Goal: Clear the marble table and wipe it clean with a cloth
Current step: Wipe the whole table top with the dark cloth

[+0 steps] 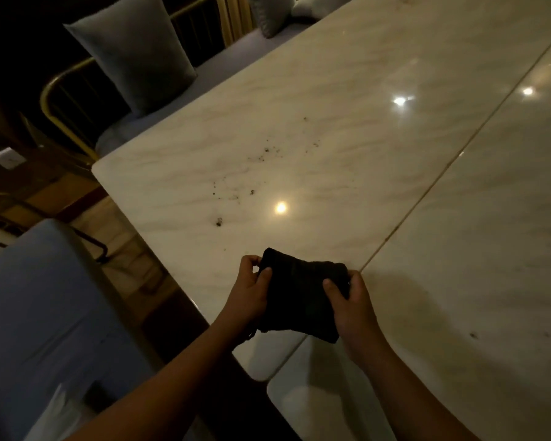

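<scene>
2 holds — left grip (248,291), right grip (353,303) pinch black cloth (299,297) | crumbs (266,150) on table (331,90)

no readable text, no labels, no brands, no numbers anywhere

Room lighting is dim. An upholstered bench (236,49) with a gold metal frame (59,81) carries one upright grey cushion (134,55) and a second cushion (271,14) farther along. A blue-grey padded chair (45,313) stands at lower left on a brown wooden floor (86,195).
</scene>
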